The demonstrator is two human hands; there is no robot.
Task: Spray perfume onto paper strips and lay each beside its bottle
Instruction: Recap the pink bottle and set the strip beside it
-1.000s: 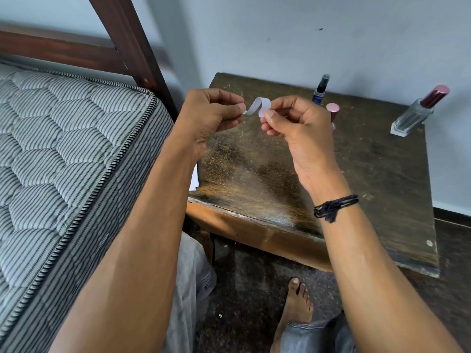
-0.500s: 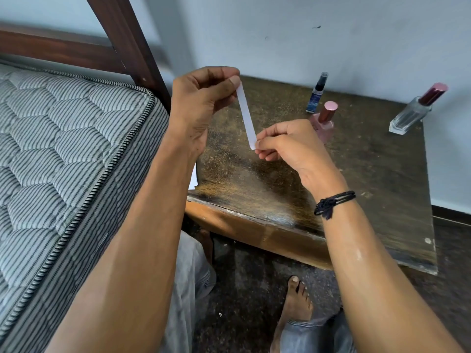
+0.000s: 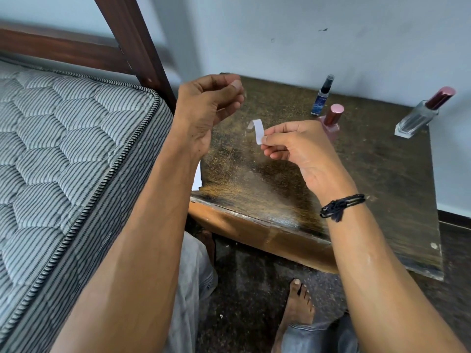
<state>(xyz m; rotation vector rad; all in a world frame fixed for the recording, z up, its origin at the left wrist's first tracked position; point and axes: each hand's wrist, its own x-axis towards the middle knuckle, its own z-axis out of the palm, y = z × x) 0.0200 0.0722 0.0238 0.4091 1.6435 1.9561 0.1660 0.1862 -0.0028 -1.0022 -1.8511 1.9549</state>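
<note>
You look barely started: your right hand point(image 3: 298, 149) pinches the curled strip point(image 3: 258, 129) by its lower end above the table point(image 3: 382, 174), your left hand point(image 3: 209, 103) is curled on nothing, and none of the bottles point(image 3: 331, 123) has a strip beside it.

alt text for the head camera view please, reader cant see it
The right hand pinches one end of a curled white paper strip above a worn wooden table, while the left hand, fingers curled, holds nothing. A blue spray bottle, a pink bottle and a clear bottle stand toward the table's back; a striped mattress lies left.
</note>
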